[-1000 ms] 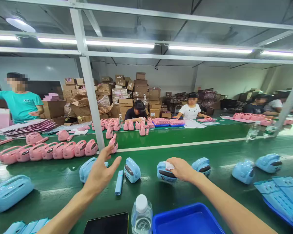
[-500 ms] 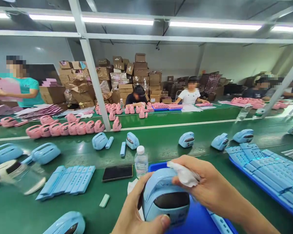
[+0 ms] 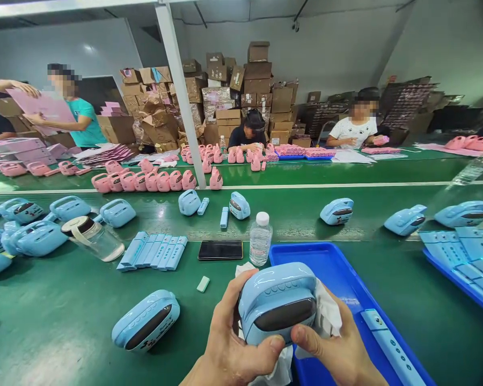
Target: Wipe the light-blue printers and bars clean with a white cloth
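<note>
A light-blue portable speaker (image 3: 279, 300) with a top handle and a dark oval front panel is held in front of me. My left hand (image 3: 239, 327) wraps round its left side, thumb on the lower front. At its right side my right hand (image 3: 338, 343) presses a crumpled white tissue (image 3: 328, 311) against the shell, thumb on the lower front edge. Behind and below them lies a blue tray (image 3: 330, 254) with a blue button strip (image 3: 392, 346) in it. Another blue speaker (image 3: 147, 321) stands to the left on the green table.
Beyond my hands stand a water bottle (image 3: 261, 239), a phone (image 3: 220, 250) and a row of blue strips (image 3: 155, 252). A clear jug (image 3: 92, 238) lies left. More strips fill a tray (image 3: 462, 273) at right. Co-workers sit or stand across the table behind pink speakers (image 3: 163, 182).
My right hand has moved with the tissue from the handle's top down to the speaker's right side. The left hand keeps its hold. The view has tilted down and shifted.
</note>
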Demonstrator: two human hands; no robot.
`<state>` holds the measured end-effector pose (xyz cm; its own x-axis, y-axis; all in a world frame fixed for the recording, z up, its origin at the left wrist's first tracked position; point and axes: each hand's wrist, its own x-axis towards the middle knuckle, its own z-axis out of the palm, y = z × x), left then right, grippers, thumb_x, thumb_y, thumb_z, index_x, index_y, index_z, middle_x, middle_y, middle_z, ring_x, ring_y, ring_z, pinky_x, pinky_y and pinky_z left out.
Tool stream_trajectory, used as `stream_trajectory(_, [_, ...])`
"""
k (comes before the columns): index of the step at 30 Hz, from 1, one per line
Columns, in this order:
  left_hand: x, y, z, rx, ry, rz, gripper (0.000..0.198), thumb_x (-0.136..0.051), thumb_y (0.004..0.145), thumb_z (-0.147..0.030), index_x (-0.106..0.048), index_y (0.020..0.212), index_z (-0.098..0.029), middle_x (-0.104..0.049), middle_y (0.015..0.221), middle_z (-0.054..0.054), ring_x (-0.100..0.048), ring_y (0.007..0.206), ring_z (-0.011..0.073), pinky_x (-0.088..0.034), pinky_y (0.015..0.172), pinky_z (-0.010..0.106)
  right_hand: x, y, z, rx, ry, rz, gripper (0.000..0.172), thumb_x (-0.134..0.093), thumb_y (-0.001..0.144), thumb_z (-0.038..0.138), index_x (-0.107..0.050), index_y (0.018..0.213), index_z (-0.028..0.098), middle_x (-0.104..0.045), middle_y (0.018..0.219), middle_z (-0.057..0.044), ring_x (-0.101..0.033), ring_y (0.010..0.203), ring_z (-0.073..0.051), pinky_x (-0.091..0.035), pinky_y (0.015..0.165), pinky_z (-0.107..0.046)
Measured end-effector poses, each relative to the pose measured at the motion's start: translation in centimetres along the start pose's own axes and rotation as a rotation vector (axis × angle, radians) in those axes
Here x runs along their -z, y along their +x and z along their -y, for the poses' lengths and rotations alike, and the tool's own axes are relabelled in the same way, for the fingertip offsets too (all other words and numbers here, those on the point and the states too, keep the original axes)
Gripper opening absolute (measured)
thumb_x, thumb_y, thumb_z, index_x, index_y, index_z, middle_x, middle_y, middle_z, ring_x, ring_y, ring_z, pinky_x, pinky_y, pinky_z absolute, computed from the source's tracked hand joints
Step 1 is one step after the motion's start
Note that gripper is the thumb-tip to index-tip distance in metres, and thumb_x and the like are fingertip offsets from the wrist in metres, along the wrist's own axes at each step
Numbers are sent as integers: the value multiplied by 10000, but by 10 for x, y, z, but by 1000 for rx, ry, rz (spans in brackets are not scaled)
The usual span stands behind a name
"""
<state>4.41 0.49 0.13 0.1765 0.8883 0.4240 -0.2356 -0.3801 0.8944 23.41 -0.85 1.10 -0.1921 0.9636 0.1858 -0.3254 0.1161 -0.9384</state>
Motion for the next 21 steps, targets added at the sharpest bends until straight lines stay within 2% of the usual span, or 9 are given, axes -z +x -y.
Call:
stream_trajectory(4, [11,5,-15,168,59,114,698,-818,825,-378,-499,1442,-306,-697,1326,50,-687,1161,276,-535,1027,358,-3,0,-2,-6,11,-19,549,-877,878,397,-644,1371,336,-779,1236,-27,-736,1123,-244,-581,999,-306])
stream_trajectory(7, [17,5,-22,181,107,176,655,-827,819,-336,-534,1405,-316,-704,1270,36,-690,1109,255,-538,991,334,-3,-2,-3,0,-66,3,654,-877,880,353,-573,1458,362,-717,1379,-28,-700,1214,-254,-553,1056,-320])
stream_trajectory(10, [16,0,-19,125,60,118,647,-865,795,-340,-565,1369,-333,-718,1210,8,-700,1023,216,-554,874,266,-2,-3,-4,1,-113,21,725,-902,851,342,-556,1488,366,-691,1429,-35,-681,1254,-271,-540,1078,-333])
stream_trajectory(13, [13,-5,-14,141,58,38,588,-850,815,-371,-575,1332,-322,-728,1138,-3,-686,956,197,-539,808,248,-6,0,-6,-7,-53,6,627,-909,840,342,-642,1408,335,-763,1308,-52,-732,1168,-288,-568,1049,-373])
stream_trajectory(16, [15,-7,-16,198,25,120,579,-775,885,-380,-524,1402,-316,-711,1215,29,-682,1021,223,-541,891,301,-14,4,-6,-1,9,-34,544,-921,820,361,-713,1319,299,-809,1187,-65,-764,1074,-292,-589,1015,-396])
stream_trajectory(18, [18,-8,-19,205,24,147,615,-781,875,-364,-521,1430,-313,-702,1265,41,-677,1098,247,-530,966,327,-17,6,-7,-41,32,-11,577,-926,811,399,-711,1334,289,-803,1201,-73,-754,1089,-296,-593,997,-388])
stream_trajectory(20, [19,-11,-20,223,35,78,637,-823,828,-381,-565,1405,-300,-710,1281,48,-671,1155,271,-526,992,327,-14,8,-10,-90,24,20,657,-937,792,434,-689,1377,269,-777,1264,-87,-731,1128,-301,-583,1011,-386])
stream_trajectory(21, [19,-13,-19,249,21,12,641,-840,808,-412,-588,1385,-293,-714,1290,54,-668,1182,288,-532,994,329,-9,9,-12,-118,33,-30,668,-941,782,445,-694,1371,250,-772,1269,-95,-736,1097,-296,-597,982,-376])
